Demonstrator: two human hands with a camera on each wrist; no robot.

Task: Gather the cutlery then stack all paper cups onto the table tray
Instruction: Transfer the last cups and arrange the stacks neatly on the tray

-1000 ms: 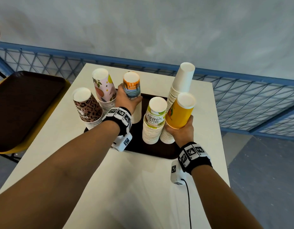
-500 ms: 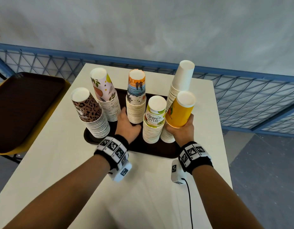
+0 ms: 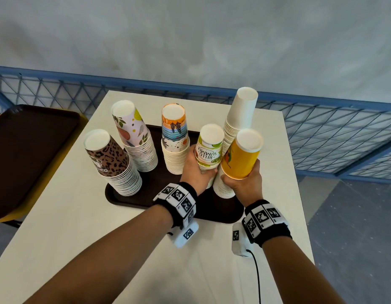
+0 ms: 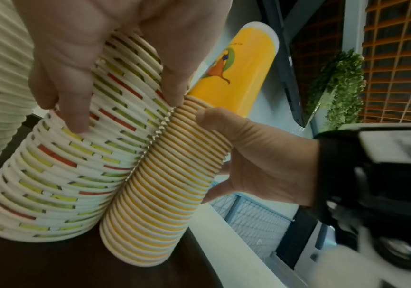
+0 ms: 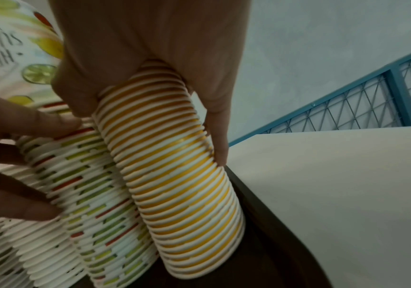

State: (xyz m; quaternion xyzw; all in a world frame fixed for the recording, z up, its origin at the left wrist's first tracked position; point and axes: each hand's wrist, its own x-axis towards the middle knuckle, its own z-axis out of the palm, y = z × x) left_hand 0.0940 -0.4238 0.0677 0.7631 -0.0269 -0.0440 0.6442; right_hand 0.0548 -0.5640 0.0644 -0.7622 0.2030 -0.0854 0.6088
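Several stacks of upturned paper cups stand on a dark brown tray (image 3: 128,199) on the white table. My left hand (image 3: 195,170) grips the "Hello Summer" lime-print stack (image 3: 209,148) (image 4: 59,175) (image 5: 88,185) around its ribbed middle. My right hand (image 3: 245,179) grips the yellow stack (image 3: 241,159) (image 4: 170,175) (image 5: 175,175), which leans against the lime stack. Both stacks' bases rest on the tray. A leopard stack (image 3: 112,163), a floral stack (image 3: 135,137), a striped orange-blue stack (image 3: 174,139) and a tall white stack (image 3: 240,113) stand apart. No cutlery is in view.
A second dark tray (image 3: 25,150) lies on a yellow surface to the left of the table. A blue mesh railing (image 3: 333,132) runs behind and to the right. Bare white tabletop (image 3: 102,249) lies in front of the tray; the yellow stack stands near the tray's right edge.
My left hand left the striped orange-blue stack, dropped toward the tray, then moved right and took hold of the lime-print stack. My right hand kept its grip on the yellow stack.
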